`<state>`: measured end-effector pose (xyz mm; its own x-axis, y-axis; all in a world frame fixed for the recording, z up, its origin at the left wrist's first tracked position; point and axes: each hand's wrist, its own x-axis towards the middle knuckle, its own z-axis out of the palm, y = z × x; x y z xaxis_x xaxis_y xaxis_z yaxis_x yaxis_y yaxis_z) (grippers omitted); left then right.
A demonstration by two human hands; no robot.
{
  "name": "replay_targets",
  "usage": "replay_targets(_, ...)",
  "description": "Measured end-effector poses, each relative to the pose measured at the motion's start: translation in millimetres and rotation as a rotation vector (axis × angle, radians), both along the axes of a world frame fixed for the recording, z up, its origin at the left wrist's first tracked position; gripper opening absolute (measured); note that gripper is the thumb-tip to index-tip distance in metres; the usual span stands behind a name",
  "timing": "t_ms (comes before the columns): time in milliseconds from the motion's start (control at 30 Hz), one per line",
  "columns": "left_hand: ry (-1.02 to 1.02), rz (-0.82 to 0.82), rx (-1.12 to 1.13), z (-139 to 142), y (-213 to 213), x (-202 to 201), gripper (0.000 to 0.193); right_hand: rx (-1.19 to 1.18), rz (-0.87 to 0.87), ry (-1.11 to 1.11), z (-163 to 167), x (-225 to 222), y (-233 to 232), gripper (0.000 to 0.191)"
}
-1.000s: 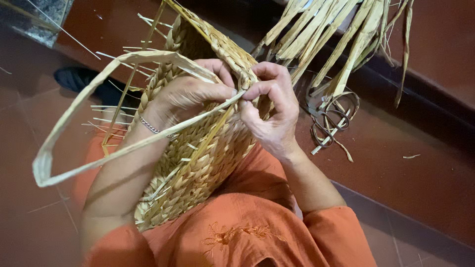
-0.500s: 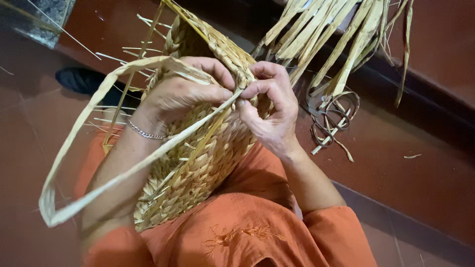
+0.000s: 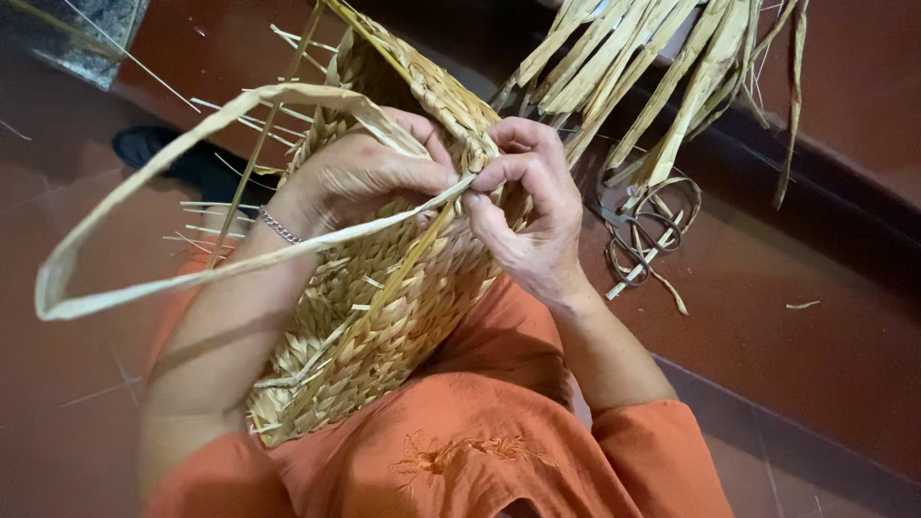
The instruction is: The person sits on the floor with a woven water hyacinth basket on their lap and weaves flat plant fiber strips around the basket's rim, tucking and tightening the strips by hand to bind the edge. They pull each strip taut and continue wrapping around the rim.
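Red tiled floor (image 3: 825,364) behind. Woven basket (image 3: 384,317) braced on lap; left hand (image 3: 369,177) & right hand (image 3: 532,206) w/ fingers pinched shut on straw strip (image 3: 144,288), keeping it taut at rim.

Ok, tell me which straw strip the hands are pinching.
The long looped strip, pinched at the basket rim by both hands; the loose strips lie untouched behind.

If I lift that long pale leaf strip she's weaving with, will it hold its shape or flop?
Probably floppy: the strip sags in a wide loop from the left hand and right hand. Likely light, being thin and flat. It may crease or split if bent sharply.
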<state>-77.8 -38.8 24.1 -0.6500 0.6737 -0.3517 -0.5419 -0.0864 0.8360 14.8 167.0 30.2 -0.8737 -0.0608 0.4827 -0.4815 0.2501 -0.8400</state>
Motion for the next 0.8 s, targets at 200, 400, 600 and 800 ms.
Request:
replay_targets(200,0.228,-0.019,-0.061,8.4,0.7,12.7,0.014,0.097,0.009,0.038,3.8,0.9,4.3,0.024)
replay_targets(400,0.401,-0.032,-0.117,20.1,-7.9,21.3,0.019,0.148,0.019,0.101,4.8,0.6,8.4,0.031)
replay_targets(600,0.385,0.016,-0.210,29.5,-5.2,28.0,0.021,0.178,0.001,0.157,6.7,0.2,5.4,0.031)
replay_targets(800,0.448,-0.031,-0.197,29.3,-4.3,27.0,0.022,0.204,0.005,0.180,8.4,-0.8,6.8,0.034)
